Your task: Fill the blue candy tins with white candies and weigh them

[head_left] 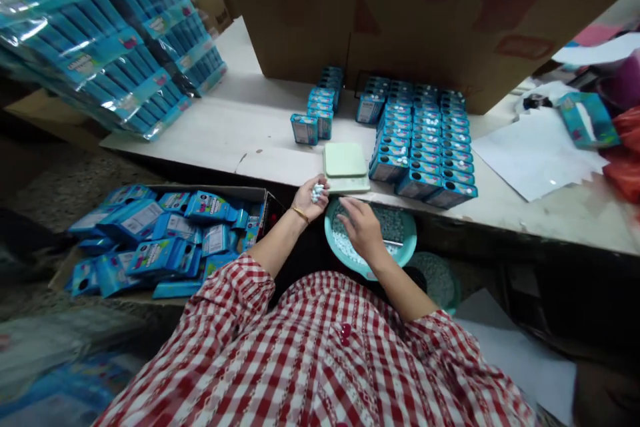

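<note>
My left hand is cupped around a small heap of white and pale blue candies, just left of a pale green scale at the table's front edge. Below it, my right hand reaches down into a teal bowl full of the same small candies, fingers spread among them. Behind the scale, a block of small blue boxes stands in tight rows with their tops open, and a shorter row of blue boxes stands to the left of it.
A cardboard carton of flat blue packets sits on the floor at left. Shrink-wrapped blue bundles lean at the upper left. A large brown carton fills the table's back. White paper lies at right. A second teal bowl sits lower.
</note>
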Action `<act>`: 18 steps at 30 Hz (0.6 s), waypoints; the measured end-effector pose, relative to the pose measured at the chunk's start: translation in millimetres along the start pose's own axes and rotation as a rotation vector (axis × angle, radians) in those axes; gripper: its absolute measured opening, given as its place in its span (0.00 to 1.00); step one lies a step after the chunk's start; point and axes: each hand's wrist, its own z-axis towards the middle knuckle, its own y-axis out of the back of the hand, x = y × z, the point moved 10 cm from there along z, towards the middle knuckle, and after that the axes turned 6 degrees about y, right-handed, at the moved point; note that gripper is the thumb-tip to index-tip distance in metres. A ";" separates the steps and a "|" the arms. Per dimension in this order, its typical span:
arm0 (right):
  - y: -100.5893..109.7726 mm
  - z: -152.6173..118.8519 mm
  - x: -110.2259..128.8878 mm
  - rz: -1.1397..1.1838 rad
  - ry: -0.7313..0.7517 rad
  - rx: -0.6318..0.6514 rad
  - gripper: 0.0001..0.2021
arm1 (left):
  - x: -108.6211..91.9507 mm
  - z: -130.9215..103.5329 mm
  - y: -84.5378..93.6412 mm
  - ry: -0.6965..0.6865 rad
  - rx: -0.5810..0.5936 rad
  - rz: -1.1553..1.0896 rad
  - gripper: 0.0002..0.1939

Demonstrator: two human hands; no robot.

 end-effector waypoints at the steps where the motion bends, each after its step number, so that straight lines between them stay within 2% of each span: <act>1: -2.9 -10.1 17.4 -0.008 0.050 0.034 0.19 | 24.1 -11.9 2.2 0.063 0.027 -0.078 0.10; 3: -18.6 -31.1 43.1 -0.077 0.096 0.161 0.19 | 74.2 -33.1 14.6 0.155 0.020 -0.162 0.13; 6: -43.1 -63.8 55.8 -0.150 0.072 0.339 0.16 | 141.0 -53.9 40.6 0.267 -0.032 -0.230 0.16; 9: -48.5 -89.4 54.1 -0.137 0.053 0.373 0.13 | 180.9 -63.3 60.1 0.358 -0.074 -0.241 0.16; 12: -48.2 -104.4 52.5 -0.135 0.064 0.380 0.11 | 193.0 -67.3 63.2 0.405 -0.059 -0.230 0.15; 15: -47.7 -107.9 58.0 -0.123 0.124 0.360 0.11 | 192.0 -69.2 61.8 0.429 -0.058 -0.214 0.17; 18: -32.5 -97.0 55.9 -0.039 0.204 0.241 0.11 | 185.2 -67.0 59.7 0.421 -0.056 -0.227 0.17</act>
